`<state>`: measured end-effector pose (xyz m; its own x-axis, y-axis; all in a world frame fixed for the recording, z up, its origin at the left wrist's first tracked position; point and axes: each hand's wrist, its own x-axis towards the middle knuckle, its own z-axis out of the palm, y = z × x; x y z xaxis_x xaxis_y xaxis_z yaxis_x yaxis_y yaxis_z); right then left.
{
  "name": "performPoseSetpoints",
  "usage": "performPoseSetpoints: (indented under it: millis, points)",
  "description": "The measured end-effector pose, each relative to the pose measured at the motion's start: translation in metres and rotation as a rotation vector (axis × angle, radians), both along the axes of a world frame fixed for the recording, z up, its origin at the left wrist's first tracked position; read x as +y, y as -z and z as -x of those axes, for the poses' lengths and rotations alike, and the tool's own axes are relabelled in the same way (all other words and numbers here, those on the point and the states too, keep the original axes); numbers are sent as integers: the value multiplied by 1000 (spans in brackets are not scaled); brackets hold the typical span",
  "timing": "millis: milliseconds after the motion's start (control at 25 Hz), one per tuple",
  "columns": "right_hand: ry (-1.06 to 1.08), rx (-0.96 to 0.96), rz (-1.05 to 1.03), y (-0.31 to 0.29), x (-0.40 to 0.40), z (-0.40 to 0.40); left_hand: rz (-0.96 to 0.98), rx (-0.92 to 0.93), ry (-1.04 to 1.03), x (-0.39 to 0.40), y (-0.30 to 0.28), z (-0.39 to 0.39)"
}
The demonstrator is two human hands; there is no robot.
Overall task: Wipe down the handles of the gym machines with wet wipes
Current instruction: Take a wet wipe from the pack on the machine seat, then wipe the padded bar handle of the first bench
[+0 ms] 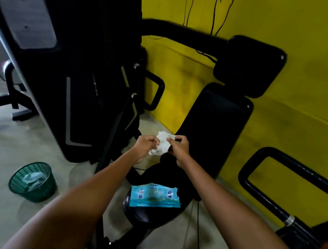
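Observation:
A crumpled white wet wipe (162, 142) hangs between both hands above the machine's seat. My left hand (146, 146) grips its left side with curled fingers. My right hand (178, 148) pinches its upper right edge. Below them a light blue pack of wet wipes (155, 195) lies flat on the black seat (144, 213). A black looped handle (156, 91) juts from the machine beside the backrest (214, 128). Another black looped handle (288, 181) stands at the right, in front of the yellow wall.
A green mesh wastebasket (33, 181) with used white wipes sits on the pale tiled floor at the left. The machine's tall black weight stack housing (86, 73) rises behind my hands. A black head pad (250, 66) tops the backrest. Another machine's frame (8, 92) stands far left.

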<state>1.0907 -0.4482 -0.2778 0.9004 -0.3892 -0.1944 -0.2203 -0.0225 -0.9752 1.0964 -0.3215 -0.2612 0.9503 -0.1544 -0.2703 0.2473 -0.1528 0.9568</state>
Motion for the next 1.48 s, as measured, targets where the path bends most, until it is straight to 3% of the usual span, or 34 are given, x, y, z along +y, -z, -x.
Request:
performPoseSetpoints:
  millis: [200,360,680,1040,1200,1280,1400,1480]
  points:
    - [-35,-48,11,-8,-6,13,13,34,61,-5,-2,5]
    - [-56,15,-128,-11,-13,18,179,59,-26,-11,-4,13]
    - [-41,-72,-458,-31,-32,43,197,-3,-37,-26,-24,14]
    - [116,-102,-419,-45,-42,106,167,-10,273,-53,-31,48]
    - [379,-169,-705,-36,-42,161,167,-10,434,-65,-22,84]
    - [420,-114,-758,-31,-43,194,150,-21,533,-75,-16,106]
    - [435,-41,-581,-29,-52,257,113,-43,734,-103,-11,152]
    - [581,-75,-511,-29,-65,304,123,-36,861,-129,-15,191]
